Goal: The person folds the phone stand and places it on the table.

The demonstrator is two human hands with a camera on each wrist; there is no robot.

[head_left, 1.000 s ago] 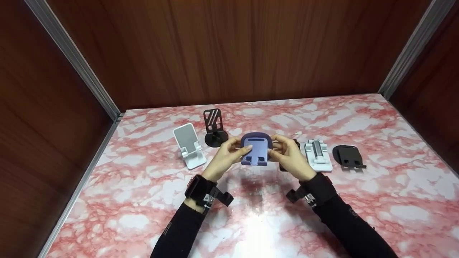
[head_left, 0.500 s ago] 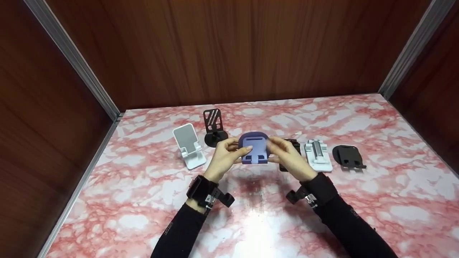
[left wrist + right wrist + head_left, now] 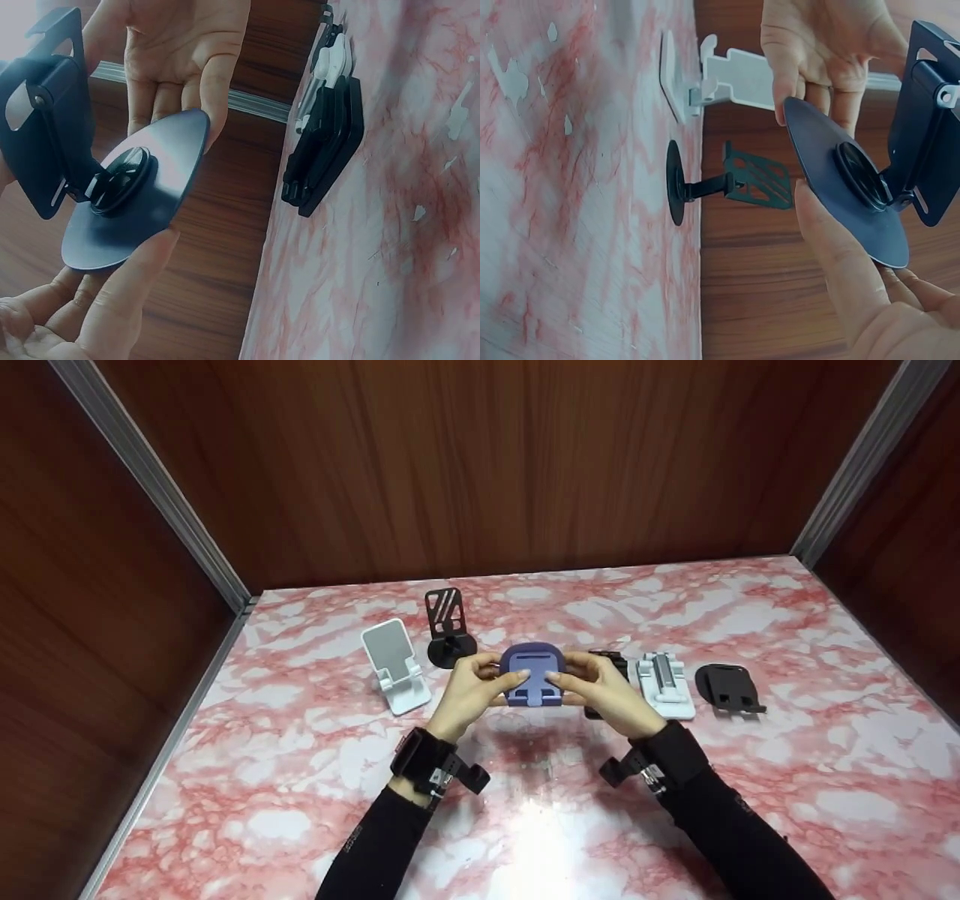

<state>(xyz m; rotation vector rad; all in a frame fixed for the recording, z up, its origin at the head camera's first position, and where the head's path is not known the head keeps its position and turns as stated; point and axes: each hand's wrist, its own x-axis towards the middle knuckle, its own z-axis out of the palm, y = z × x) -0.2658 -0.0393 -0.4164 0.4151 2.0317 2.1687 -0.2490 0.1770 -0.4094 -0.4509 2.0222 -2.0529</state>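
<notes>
A purple phone stand [image 3: 534,669] is held up in front of me between both hands, well above the table. My left hand [image 3: 474,684] grips its left side, thumb on the front plate and fingers behind. On the opposite side my right hand [image 3: 604,690] grips it likewise, its thumb on the plate. The left wrist view shows the stand's rounded base [image 3: 161,184] with a black round pivot and a hinged, slotted plate [image 3: 56,127] folded out from it. In the right wrist view, fingers touch both edges of the base [image 3: 825,161].
A white phone stand [image 3: 390,652] and a black slotted one [image 3: 447,619] stand upright at left. On the right lie a black folded stand [image 3: 619,661], partly behind my right hand, a white folded stand [image 3: 666,690] and a black round-based one [image 3: 731,688]. Wooden panels enclose the table.
The stand first shifted slightly left, then a little down and right. My right thumb moved from the plate's right edge onto its front face. My left hand kept its grip.
</notes>
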